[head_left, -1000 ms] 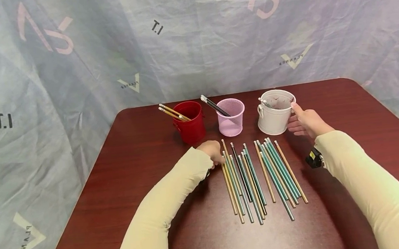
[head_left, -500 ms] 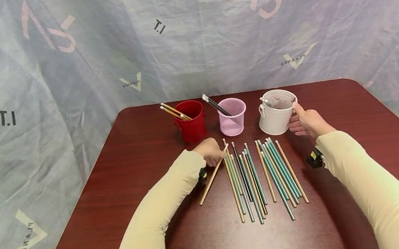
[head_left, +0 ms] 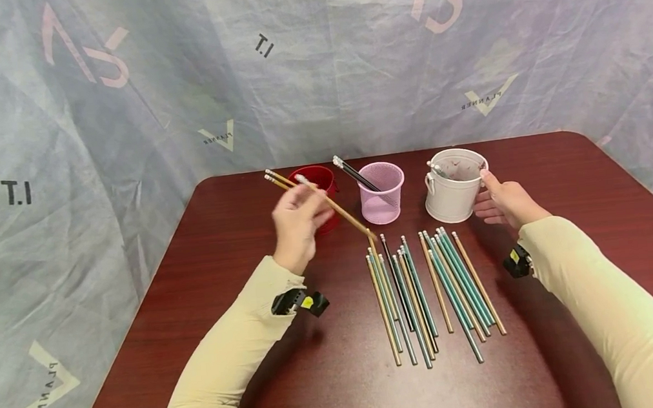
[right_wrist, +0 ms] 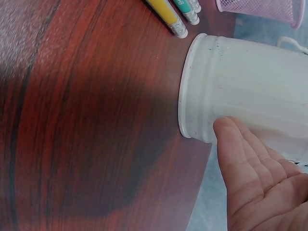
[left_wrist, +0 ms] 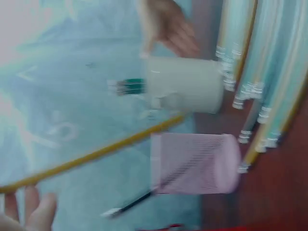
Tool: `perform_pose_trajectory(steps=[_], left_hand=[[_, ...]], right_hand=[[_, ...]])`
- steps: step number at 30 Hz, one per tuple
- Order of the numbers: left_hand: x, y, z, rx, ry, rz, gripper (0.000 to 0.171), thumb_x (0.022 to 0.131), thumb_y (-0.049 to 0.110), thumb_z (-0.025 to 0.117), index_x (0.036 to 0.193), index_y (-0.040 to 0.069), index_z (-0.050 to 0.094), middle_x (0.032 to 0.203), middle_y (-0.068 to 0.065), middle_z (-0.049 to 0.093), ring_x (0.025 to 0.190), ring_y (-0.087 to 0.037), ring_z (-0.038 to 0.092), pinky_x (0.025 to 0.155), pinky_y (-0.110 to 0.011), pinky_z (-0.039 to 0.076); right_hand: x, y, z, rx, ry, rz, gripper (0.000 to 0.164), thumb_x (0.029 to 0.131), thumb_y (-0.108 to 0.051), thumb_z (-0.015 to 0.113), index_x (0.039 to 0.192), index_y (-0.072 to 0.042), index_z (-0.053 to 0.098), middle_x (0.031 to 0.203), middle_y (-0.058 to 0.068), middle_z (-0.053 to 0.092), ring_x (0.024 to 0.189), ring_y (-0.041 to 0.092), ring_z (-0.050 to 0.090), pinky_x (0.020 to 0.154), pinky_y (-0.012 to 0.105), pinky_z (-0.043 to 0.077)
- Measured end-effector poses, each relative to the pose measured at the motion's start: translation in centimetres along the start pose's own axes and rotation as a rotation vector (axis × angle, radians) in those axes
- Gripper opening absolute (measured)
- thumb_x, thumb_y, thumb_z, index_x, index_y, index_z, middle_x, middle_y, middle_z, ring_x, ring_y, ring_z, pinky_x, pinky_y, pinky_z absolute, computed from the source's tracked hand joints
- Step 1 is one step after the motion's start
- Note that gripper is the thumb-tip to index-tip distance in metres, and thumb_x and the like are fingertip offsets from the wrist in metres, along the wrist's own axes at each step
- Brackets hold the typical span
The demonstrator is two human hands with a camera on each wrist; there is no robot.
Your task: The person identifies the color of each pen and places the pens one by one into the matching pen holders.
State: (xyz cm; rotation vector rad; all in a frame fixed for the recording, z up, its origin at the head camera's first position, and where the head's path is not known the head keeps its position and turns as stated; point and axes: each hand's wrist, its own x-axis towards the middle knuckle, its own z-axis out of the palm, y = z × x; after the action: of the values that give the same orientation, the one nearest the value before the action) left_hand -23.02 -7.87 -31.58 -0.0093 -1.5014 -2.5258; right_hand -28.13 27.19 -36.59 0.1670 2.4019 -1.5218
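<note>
My left hand (head_left: pixel 296 229) pinches a yellow pencil (head_left: pixel 346 212) just in front of the red bucket (head_left: pixel 330 222). The pencil slants, its eraser end up over the bucket's rim and its other end down to the right. Part of the bucket is hidden behind this hand; yellow pencils (head_left: pixel 281 181) lean out of it. My right hand (head_left: pixel 511 202) rests against the side of the white bucket (head_left: pixel 451 201), thumb at the rim and fingers straight. In the right wrist view, fingertips (right_wrist: pixel 226 126) touch the white wall. Pencils with pale ends (head_left: pixel 435 168) stand inside this bucket.
Between the two buckets stands a pink mesh cup (head_left: pixel 381 207) holding black pencils (head_left: pixel 355 173). Several yellow, green and black pencils (head_left: pixel 411 300) lie in rows on the dark red table (head_left: pixel 180 268). A grey cloth (head_left: pixel 316 88) hangs behind it.
My left hand has picked a yellow pencil from the left end of the row and carried it up and left to the red bucket. The right hand has stayed at the white bucket.
</note>
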Motion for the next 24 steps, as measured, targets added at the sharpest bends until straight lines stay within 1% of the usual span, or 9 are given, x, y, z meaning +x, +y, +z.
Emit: perform_pose_trajectory(steps=[2,4,6,8,12,15,17,20,24], left_hand=[[-0.1,1.6,0.2,-0.138,0.084,0.147,0.016,0.085,-0.015,0.056,0.088,0.0,0.059,0.074,-0.005,0.059,0.06,-0.013,0.062,0.056,-0.029,0.056],[0.2,3.4,0.4,-0.241,0.135,0.265,0.019,0.085,-0.015,0.056,0.086,0.004,0.058,0.075,-0.006,0.057,0.06,-0.015,0.062,0.056,-0.03,0.056],[0.6,5.0,0.5,-0.282,0.173,0.352,0.02,0.086,-0.014,0.056,0.087,0.006,0.058,0.076,-0.006,0.055,0.061,-0.016,0.061,0.056,-0.031,0.056],[1.1,6.4,0.4,-0.291,0.207,0.412,0.019,0.086,-0.012,0.057,0.09,0.006,0.058,0.076,-0.005,0.053,0.063,-0.016,0.059,0.056,-0.034,0.055],[2.4,8.4,0.0,-0.236,0.267,0.493,0.017,0.087,-0.009,0.059,0.096,0.005,0.059,0.074,-0.004,0.051,0.065,-0.017,0.054,0.057,-0.04,0.054],[3.7,9.3,-0.4,-0.182,0.311,0.528,0.016,0.086,-0.007,0.061,0.099,0.004,0.06,0.075,-0.005,0.051,0.065,-0.018,0.055,0.055,-0.039,0.054],[4.5,9.7,-0.7,-0.145,0.342,0.535,0.017,0.086,-0.006,0.062,0.1,0.003,0.061,0.077,-0.005,0.052,0.066,-0.02,0.057,0.055,-0.037,0.054],[5.5,9.6,-1.0,-0.09,0.401,0.539,0.019,0.085,-0.005,0.064,0.103,0.001,0.062,0.08,-0.006,0.055,0.067,-0.019,0.058,0.056,-0.034,0.053],[6.5,8.4,-1.8,-0.045,0.47,0.555,0.021,0.083,-0.006,0.067,0.103,0.0,0.063,0.082,-0.006,0.055,0.07,-0.016,0.054,0.056,-0.032,0.053]], right_hand=[[0.0,0.0,0.0,0.002,0.005,-0.002,0.091,0.097,-0.058,0.012,0.133,0.024,0.029,0.132,0.039,0.043,0.099,0.025,0.064,0.087,0.043,0.052],[0.0,0.0,-0.1,0.005,0.008,-0.004,0.092,0.097,-0.058,0.013,0.133,0.024,0.029,0.132,0.039,0.044,0.098,0.024,0.064,0.087,0.042,0.052],[0.0,0.0,-0.1,0.006,0.007,-0.003,0.092,0.097,-0.059,0.013,0.133,0.024,0.029,0.132,0.039,0.043,0.098,0.024,0.064,0.086,0.041,0.052],[0.0,0.1,-0.1,0.005,0.005,-0.003,0.092,0.097,-0.059,0.012,0.134,0.024,0.029,0.133,0.04,0.042,0.099,0.025,0.064,0.087,0.041,0.052],[0.0,0.2,-0.1,0.001,0.003,-0.009,0.092,0.097,-0.059,0.013,0.134,0.024,0.029,0.133,0.04,0.041,0.101,0.027,0.064,0.087,0.042,0.052],[0.1,0.2,0.0,-0.001,0.007,-0.014,0.092,0.097,-0.059,0.013,0.133,0.024,0.03,0.133,0.04,0.042,0.1,0.027,0.064,0.086,0.042,0.052],[0.0,0.2,0.0,-0.002,0.01,-0.012,0.093,0.097,-0.06,0.013,0.133,0.024,0.03,0.132,0.04,0.042,0.1,0.027,0.064,0.086,0.042,0.052],[0.0,0.2,0.0,0.001,0.009,-0.01,0.093,0.097,-0.06,0.012,0.133,0.024,0.029,0.133,0.041,0.041,0.101,0.027,0.064,0.087,0.042,0.052],[0.0,0.2,0.1,0.004,0.007,-0.013,0.092,0.097,-0.059,0.013,0.134,0.024,0.029,0.133,0.041,0.041,0.102,0.029,0.063,0.087,0.042,0.052]])
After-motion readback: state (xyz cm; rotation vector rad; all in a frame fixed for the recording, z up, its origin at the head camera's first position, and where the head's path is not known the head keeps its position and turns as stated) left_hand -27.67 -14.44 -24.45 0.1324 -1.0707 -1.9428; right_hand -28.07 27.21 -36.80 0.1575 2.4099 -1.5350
